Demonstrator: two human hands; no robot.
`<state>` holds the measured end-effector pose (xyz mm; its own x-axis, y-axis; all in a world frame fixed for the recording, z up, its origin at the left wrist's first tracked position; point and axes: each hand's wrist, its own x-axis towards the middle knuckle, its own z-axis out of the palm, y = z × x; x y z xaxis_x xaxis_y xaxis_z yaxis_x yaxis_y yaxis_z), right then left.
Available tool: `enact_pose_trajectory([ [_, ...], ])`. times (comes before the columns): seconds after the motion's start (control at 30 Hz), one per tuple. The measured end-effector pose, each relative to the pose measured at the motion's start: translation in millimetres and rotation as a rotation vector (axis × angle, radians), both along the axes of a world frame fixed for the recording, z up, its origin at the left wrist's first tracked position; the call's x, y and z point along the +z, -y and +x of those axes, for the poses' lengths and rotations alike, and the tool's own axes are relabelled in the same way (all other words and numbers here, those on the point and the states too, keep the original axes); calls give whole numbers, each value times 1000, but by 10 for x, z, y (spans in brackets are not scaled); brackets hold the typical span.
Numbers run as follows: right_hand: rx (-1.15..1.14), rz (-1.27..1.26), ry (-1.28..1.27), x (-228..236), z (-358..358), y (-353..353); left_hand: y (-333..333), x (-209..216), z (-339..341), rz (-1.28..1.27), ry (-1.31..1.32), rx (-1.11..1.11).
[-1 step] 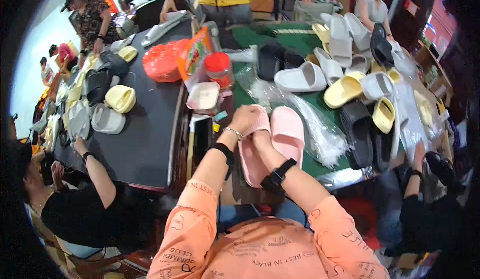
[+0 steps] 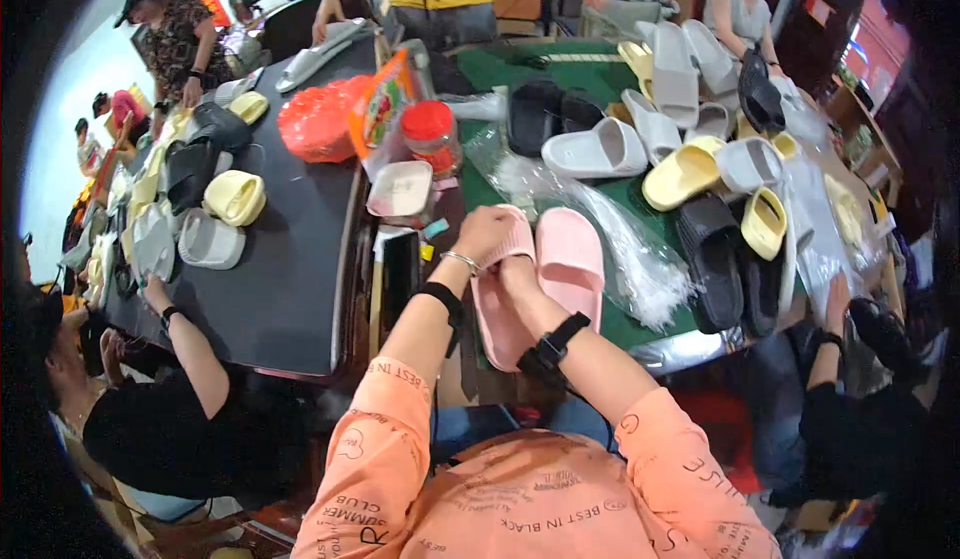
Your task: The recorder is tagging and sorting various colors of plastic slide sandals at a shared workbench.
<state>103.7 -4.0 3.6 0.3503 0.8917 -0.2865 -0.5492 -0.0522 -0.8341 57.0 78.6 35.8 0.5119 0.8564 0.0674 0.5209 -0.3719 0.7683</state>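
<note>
Left hand clamped the left pink slipper; right hand gripped alongside, its mate lying lengthwise just right.

Head-worn fisheye, downward, seemingly close overhead.

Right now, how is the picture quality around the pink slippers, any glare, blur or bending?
Head view: the pink foam slide slippers and both hands, left hand and right hand, sit fairly sharp at centre; the clear plastic bags catch white glare; table edges bow toward the dark, vignetted rim.
</note>
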Motion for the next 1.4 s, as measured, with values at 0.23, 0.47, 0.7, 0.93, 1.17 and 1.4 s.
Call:
enact_pose_trajectory([
  [0.23, 259, -65, 4, 360, 57, 583, 81, 39, 64, 277, -110, -20],
  [0.47, 648, -142, 522, 933, 731, 1675, 131, 54, -5, 162, -7, 62],
  [0.7, 390, -195, 1292, 1142, 1038, 1996, -23, 124, 88, 56, -43, 51],
  [0.93, 404, -257, 569, 1005, 585, 1702, -166, -192, 12, 51, -49, -42],
  [1.17, 369, -215, 14, 481, 497, 1544, 37, -93, 165, 67, -193, -86],
  [1.4, 218, 50, 53, 434, 232, 1182, -1003, -1476, 862, 92, 364, -423],
])
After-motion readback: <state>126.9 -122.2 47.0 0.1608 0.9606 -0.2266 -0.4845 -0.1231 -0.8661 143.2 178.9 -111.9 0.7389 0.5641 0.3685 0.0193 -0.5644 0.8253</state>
